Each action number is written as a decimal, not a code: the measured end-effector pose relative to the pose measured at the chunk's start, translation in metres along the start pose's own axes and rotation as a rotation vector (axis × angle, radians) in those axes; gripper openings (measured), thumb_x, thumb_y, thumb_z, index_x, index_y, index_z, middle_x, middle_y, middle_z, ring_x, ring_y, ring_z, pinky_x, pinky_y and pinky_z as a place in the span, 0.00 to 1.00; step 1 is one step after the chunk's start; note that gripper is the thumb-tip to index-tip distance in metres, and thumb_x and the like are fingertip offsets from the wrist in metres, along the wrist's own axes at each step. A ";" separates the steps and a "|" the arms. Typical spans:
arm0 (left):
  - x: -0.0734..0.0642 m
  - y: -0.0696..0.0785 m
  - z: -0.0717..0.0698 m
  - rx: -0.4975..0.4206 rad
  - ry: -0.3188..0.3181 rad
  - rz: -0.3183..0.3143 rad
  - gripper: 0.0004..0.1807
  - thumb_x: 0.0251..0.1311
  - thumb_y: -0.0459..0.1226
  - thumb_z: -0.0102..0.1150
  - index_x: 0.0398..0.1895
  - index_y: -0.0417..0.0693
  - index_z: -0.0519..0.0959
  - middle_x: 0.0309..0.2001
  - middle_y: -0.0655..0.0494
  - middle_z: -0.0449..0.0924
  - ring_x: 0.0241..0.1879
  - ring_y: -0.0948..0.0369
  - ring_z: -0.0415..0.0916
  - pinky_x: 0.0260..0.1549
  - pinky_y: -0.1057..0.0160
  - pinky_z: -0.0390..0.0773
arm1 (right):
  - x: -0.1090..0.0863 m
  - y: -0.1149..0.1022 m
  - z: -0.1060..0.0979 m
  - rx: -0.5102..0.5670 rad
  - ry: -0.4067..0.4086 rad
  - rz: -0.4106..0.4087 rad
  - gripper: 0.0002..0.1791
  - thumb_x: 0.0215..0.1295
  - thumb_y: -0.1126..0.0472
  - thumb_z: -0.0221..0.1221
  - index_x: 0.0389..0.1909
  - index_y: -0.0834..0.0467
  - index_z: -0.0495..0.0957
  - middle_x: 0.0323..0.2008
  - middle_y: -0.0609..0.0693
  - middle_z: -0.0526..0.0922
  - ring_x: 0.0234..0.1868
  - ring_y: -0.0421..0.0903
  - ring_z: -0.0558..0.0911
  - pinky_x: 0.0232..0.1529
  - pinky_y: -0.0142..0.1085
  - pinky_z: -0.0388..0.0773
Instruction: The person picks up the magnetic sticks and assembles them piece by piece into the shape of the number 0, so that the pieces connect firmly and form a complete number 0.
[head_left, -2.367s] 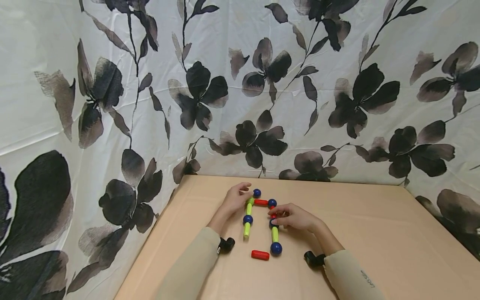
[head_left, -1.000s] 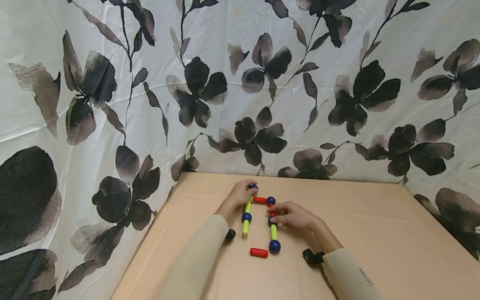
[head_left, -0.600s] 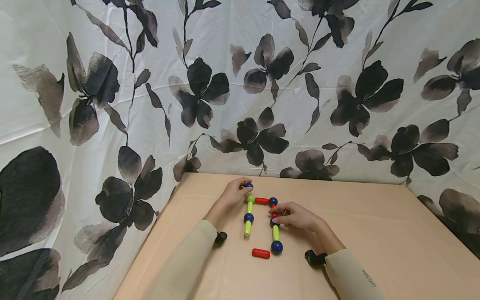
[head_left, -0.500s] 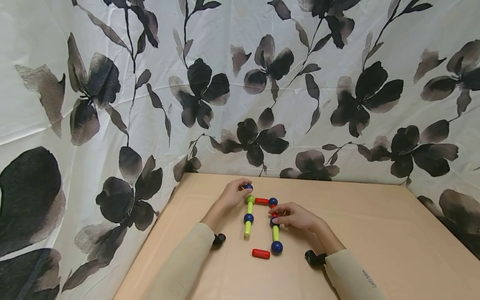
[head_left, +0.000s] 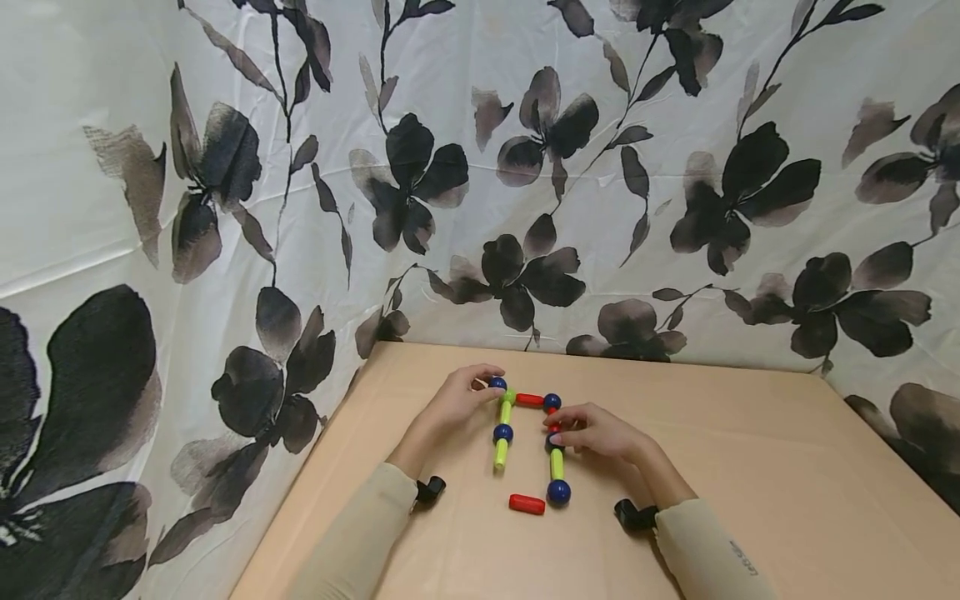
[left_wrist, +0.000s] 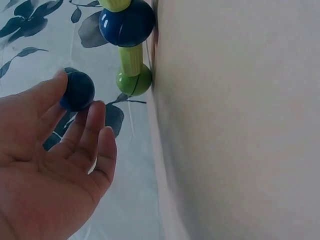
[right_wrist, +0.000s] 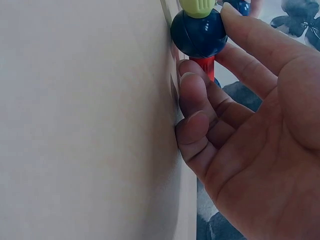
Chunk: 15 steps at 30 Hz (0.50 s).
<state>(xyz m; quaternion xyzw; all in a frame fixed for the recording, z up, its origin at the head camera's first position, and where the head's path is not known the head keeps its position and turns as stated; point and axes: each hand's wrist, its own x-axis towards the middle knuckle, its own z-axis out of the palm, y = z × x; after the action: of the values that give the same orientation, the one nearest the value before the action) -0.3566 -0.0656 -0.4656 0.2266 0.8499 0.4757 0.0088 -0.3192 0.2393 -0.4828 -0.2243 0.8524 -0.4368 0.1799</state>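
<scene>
In the head view, my left hand (head_left: 456, 400) is at the far left corner of a layout of magnetic building rods and balls. Its thumb and fingers pinch a loose blue ball (left_wrist: 80, 91), right by the green ball (left_wrist: 134, 81) that tops the left chain. That chain has green rods (head_left: 506, 412) and a blue ball (head_left: 503, 433) between them. A red rod (head_left: 529, 400) leads across to the far right blue ball (head_left: 552, 402). On the right chain, my right hand (head_left: 600, 433) holds the middle blue ball (right_wrist: 200, 32), thumb on it and fingers curled beside a red rod (right_wrist: 204, 66).
A loose red rod (head_left: 527, 504) lies at the near side, left of the large-looking end blue ball (head_left: 558, 492). All of it is on a tan table (head_left: 750, 483). A floral cloth (head_left: 600, 208) hangs behind the far edge.
My left hand took hold of the blue ball beside the green ball, drew it away to the far left, then brought it back down close to the green ball. My right hand has stayed put.
</scene>
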 end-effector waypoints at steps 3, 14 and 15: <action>0.002 0.005 -0.001 -0.010 -0.037 0.022 0.19 0.69 0.43 0.67 0.62 0.51 0.83 0.52 0.53 0.85 0.43 0.59 0.79 0.46 0.62 0.79 | -0.002 -0.001 -0.003 0.002 -0.004 0.009 0.21 0.71 0.53 0.66 0.62 0.56 0.82 0.45 0.52 0.82 0.38 0.49 0.76 0.36 0.34 0.77; -0.011 0.015 -0.017 -0.057 -0.272 0.053 0.20 0.69 0.44 0.67 0.60 0.47 0.84 0.50 0.58 0.86 0.49 0.55 0.78 0.51 0.61 0.77 | -0.001 -0.001 -0.002 0.002 0.000 0.009 0.21 0.71 0.53 0.66 0.61 0.54 0.83 0.47 0.51 0.82 0.35 0.49 0.78 0.35 0.34 0.76; -0.012 0.014 -0.019 -0.069 -0.301 0.055 0.20 0.69 0.44 0.67 0.60 0.48 0.84 0.50 0.58 0.86 0.50 0.55 0.79 0.51 0.61 0.77 | -0.001 -0.001 -0.002 -0.001 -0.001 0.003 0.21 0.71 0.53 0.66 0.61 0.55 0.83 0.47 0.51 0.82 0.35 0.49 0.78 0.34 0.33 0.76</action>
<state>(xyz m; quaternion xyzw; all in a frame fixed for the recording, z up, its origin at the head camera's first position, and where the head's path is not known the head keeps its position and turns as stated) -0.3447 -0.0793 -0.4459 0.3181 0.8156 0.4652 0.1307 -0.3189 0.2407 -0.4808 -0.2233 0.8530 -0.4357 0.1810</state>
